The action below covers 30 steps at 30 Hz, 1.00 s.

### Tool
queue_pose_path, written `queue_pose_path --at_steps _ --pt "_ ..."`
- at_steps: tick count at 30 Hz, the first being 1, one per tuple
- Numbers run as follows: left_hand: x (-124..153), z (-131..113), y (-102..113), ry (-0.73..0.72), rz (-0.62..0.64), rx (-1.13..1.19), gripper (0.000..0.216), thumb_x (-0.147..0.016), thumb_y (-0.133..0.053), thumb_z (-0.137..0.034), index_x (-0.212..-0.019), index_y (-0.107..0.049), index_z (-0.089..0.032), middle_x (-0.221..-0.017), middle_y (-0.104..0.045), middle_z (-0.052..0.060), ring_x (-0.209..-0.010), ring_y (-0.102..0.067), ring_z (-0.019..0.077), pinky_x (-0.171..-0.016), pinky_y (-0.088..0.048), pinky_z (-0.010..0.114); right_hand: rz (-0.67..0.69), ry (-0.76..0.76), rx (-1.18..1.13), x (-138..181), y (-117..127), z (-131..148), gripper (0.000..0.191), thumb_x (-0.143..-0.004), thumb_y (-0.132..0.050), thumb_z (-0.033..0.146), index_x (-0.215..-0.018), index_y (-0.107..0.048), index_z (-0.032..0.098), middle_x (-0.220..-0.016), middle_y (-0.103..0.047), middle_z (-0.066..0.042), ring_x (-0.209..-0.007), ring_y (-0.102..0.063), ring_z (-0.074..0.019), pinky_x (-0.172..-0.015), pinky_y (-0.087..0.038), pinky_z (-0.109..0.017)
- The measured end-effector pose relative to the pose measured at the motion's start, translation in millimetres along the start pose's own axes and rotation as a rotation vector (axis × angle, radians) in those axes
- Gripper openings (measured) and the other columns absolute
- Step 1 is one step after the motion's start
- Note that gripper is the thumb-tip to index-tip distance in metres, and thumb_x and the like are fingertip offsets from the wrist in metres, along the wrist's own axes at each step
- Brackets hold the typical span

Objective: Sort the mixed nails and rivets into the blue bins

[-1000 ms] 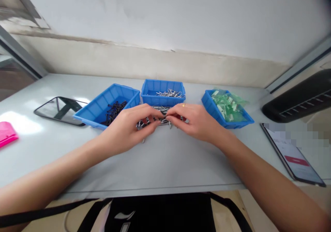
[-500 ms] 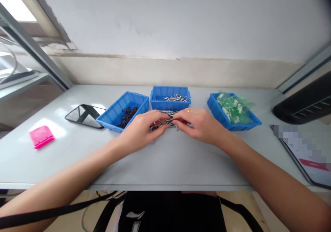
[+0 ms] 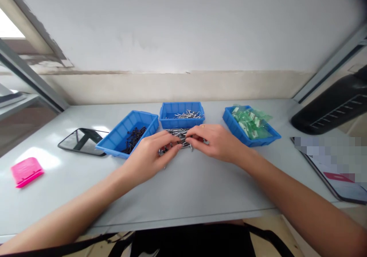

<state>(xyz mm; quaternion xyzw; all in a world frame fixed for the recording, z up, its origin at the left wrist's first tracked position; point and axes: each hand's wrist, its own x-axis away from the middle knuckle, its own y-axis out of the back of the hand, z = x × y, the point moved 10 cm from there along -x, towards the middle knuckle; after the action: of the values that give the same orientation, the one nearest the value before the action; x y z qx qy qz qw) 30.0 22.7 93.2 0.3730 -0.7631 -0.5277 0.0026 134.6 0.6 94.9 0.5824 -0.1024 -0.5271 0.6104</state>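
Observation:
My left hand [image 3: 151,150] curls over a pile of thin silver metal pieces [image 3: 176,131], which look like long screws or nails. Several of these pieces show between its thumb and fingers. Close beside it, my right hand [image 3: 216,142] pinches at the same pile, its fingertips nearly touching the left ones. A silver piece sticks out below the right fingertips. The hands hide most of the pile. Behind the pile, a blue bin [image 3: 182,122] holds more silver pieces. Just left of my left hand, another blue bin [image 3: 113,139] contains dark screw-like pieces.
A third blue bin [image 3: 233,129] on the right holds green plastic packets [image 3: 252,121]. A black bottle [image 3: 329,104] and a tablet-like device [image 3: 335,173] are at the far right. A black-rimmed phone [image 3: 83,141] and a pink case [image 3: 27,171] lie left on the grey table [image 3: 183,192].
The view has shifted, so bins and table sit lower and further left. Both hands stay at the silver pile, with only slight finger movement.

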Motion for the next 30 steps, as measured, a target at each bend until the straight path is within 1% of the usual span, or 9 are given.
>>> queue_pose_path --at_steps 4,7,11,15,17,19,23,26,30 --pt "-0.1 0.6 2.1 -0.004 -0.026 -0.019 0.018 -0.093 -0.052 -0.029 -0.095 -0.067 -0.018 -0.085 -0.068 0.002 -0.076 -0.060 0.0127 -0.065 -0.047 0.022 0.001 0.012 0.007 -0.2 1.4 1.9 0.017 -0.094 -0.049 0.026 -0.096 -0.064 0.019 -0.084 -0.070 -0.001 -0.073 -0.063 -0.0134 -0.066 -0.043 -0.024" --pt "-0.3 2.0 1.7 -0.002 -0.026 -0.022 0.019 -0.094 -0.051 -0.029 -0.097 -0.066 -0.019 -0.086 -0.068 0.002 -0.078 -0.061 0.0135 -0.067 -0.047 0.023 -0.024 0.038 0.008 -0.3 3.7 5.5 0.016 -0.094 -0.048 0.024 -0.094 -0.064 0.019 -0.081 -0.071 -0.002 -0.072 -0.063 -0.0135 -0.066 -0.043 -0.024" --pt "0.2 1.3 -3.8 -0.006 0.025 -0.008 0.020 -0.095 -0.049 -0.030 -0.095 -0.066 -0.020 -0.084 -0.067 0.001 -0.077 -0.060 0.0137 -0.068 -0.046 0.024 -0.093 0.053 0.010 0.7 9.9 9.9 0.016 -0.094 -0.048 0.025 -0.092 -0.063 0.018 -0.074 -0.068 -0.001 -0.064 -0.059 -0.0115 -0.061 -0.041 -0.023" --pt "1.0 -2.2 -11.9 -0.037 0.099 0.022 0.019 -0.095 -0.048 -0.027 -0.091 -0.066 -0.019 -0.081 -0.065 0.000 -0.074 -0.059 0.0126 -0.067 -0.045 0.023 -0.153 0.156 -0.003 3.6 14.7 26.5 0.012 -0.093 -0.050 0.022 -0.091 -0.061 0.017 -0.068 -0.064 0.001 -0.061 -0.056 -0.0101 -0.060 -0.040 -0.022" --pt "1.0 -3.8 -13.8 -0.058 0.117 0.039 0.019 -0.095 -0.048 -0.025 -0.091 -0.066 -0.019 -0.081 -0.064 0.000 -0.073 -0.059 0.0118 -0.068 -0.045 0.022 -0.168 0.193 -0.009 4.8 16.8 32.9 0.011 -0.092 -0.050 0.021 -0.090 -0.061 0.018 -0.067 -0.063 0.002 -0.062 -0.056 -0.0100 -0.060 -0.041 -0.022" --pt "0.2 -3.7 -10.8 -0.064 0.089 0.032 0.018 -0.095 -0.049 -0.024 -0.094 -0.066 -0.020 -0.084 -0.065 0.000 -0.076 -0.059 0.0118 -0.070 -0.046 0.022 -0.161 0.171 -0.009 4.3 18.1 31.4 0.012 -0.092 -0.049 0.021 -0.089 -0.060 0.019 -0.067 -0.063 0.002 -0.061 -0.055 -0.0100 -0.060 -0.040 -0.022" --pt "0.1 -3.9 5.7 -0.060 -0.057 -0.032 0.019 -0.094 -0.051 -0.028 -0.102 -0.067 -0.021 -0.089 -0.067 0.002 -0.080 -0.061 0.0134 -0.072 -0.049 0.023 -0.114 0.069 -0.002 1.9 16.9 16.7 0.012 -0.092 -0.049 0.023 -0.090 -0.060 0.019 -0.068 -0.062 0.002 -0.061 -0.055 -0.0102 -0.058 -0.039 -0.022" --pt "3.0 -9.4 13.8 -0.102 -0.135 -0.095 0.018 -0.094 -0.052 -0.027 -0.102 -0.066 -0.019 -0.093 -0.067 0.003 -0.082 -0.062 0.0134 -0.075 -0.051 0.025 -0.053 0.070 -0.003 1.2 8.4 13.7 0.013 -0.094 -0.047 0.024 -0.093 -0.059 0.019 -0.072 -0.064 0.000 -0.065 -0.058 -0.0116 -0.061 -0.039 -0.023" --pt "7.5 -15.3 17.1 -0.161 -0.195 -0.187 0.015 -0.092 -0.057 -0.022 -0.104 -0.064 -0.017 -0.097 -0.066 0.004 -0.087 -0.063 0.0134 -0.079 -0.050 0.024 0.027 0.066 -0.024 1.3 -5.1 14.0 0.015 -0.095 -0.044 0.023 -0.093 -0.058 0.019 -0.079 -0.066 -0.002 -0.072 -0.060 -0.0132 -0.064 -0.040 -0.024"
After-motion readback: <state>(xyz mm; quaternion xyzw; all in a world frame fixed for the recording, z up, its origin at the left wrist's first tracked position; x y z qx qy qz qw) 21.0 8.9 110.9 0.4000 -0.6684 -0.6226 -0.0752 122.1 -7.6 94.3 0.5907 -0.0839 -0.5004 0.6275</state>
